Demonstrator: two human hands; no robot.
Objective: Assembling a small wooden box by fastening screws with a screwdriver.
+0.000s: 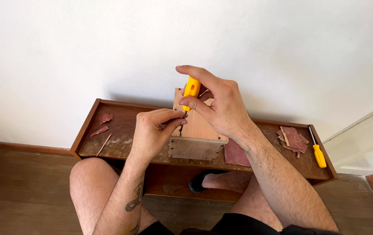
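My right hand [219,102] grips a yellow-handled screwdriver [190,92], held upright with its tip pointing down at a small wooden box [197,137]. My left hand [153,130] pinches the screwdriver's thin shaft near the tip, just above the box's top face. The box stands on a low brown wooden shelf [121,141] against a white wall. Whether a screw sits under the tip is hidden by my fingers.
A second yellow screwdriver [317,152] lies at the shelf's right end beside a pile of reddish sandpaper pieces [293,139]. A larger sandpaper sheet [236,153] lies by the box. Small scraps [103,124] lie at the left end. My knees are under the shelf edge.
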